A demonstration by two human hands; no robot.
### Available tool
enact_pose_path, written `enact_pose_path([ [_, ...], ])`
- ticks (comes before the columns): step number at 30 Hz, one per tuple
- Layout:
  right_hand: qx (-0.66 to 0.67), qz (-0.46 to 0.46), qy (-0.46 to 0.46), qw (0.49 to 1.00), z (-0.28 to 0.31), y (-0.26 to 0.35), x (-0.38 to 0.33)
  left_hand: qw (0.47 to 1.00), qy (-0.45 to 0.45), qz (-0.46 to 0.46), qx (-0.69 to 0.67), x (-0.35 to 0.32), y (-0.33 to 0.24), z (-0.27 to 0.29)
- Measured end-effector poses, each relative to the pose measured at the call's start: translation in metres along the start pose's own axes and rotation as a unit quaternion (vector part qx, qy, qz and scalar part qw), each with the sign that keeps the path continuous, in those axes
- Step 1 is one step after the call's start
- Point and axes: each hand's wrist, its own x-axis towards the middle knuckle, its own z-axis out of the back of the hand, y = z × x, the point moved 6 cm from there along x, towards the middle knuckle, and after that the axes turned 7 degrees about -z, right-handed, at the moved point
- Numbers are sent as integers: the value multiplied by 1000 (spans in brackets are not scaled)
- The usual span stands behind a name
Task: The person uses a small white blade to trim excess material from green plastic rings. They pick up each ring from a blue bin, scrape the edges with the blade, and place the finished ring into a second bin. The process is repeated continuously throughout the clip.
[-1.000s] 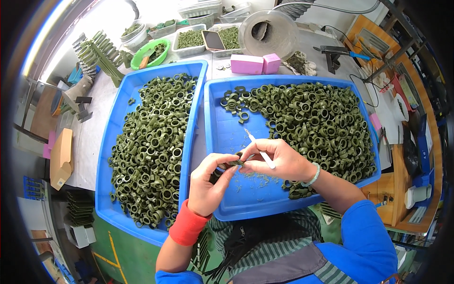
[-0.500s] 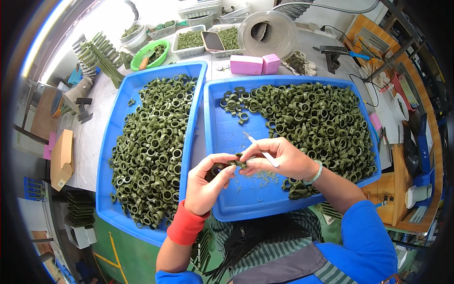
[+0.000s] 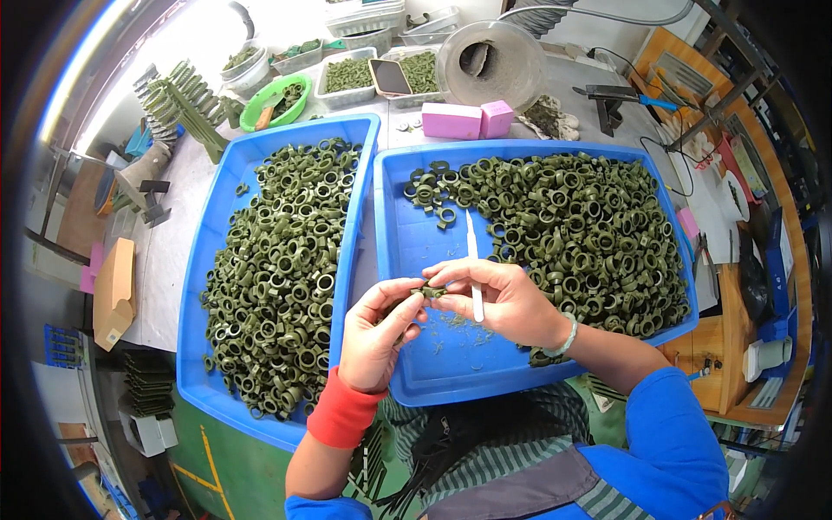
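Both of my hands meet over the right blue tray. My left hand, with a red wristband, pinches a small olive-green plastic ring between thumb and fingertips. On its other side, the fingertips of my right hand also close on the ring. A slim white-handled craft knife is tucked in my right hand, its tip pointing away from me. The fingers partly cover the ring. Many similar green rings fill the tray's far and right parts, and fine green shavings lie on its floor.
A second blue tray heaped with green rings stands at the left. Behind are pink blocks, a phone on tubs of small green pieces, a green bowl and a wide clear duct mouth. A cardboard box sits far left.
The knife has swung from a slant to nearly upright in my right hand, its tip now farther away. The ring has shifted slightly left between my fingertips.
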Motion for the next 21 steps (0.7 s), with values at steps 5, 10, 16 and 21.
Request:
enact_pose_path([
  [5, 19, -19, -11, 1000, -3, -2, -1, 1000, -3, -6, 3, -2, 1, -3],
  [10, 52, -38, 11, 998, -1, -4, 0, 1000, -10, 11, -9, -2, 1, -4],
  [16, 43, -37, 6, 998, -1, -6, 0, 1000, -15, 21, -14, -2, 2, -4],
  [21, 65, -32, 18, 997, -2, -2, 1, 999, -13, 26, -14, -3, 1, -4],
])
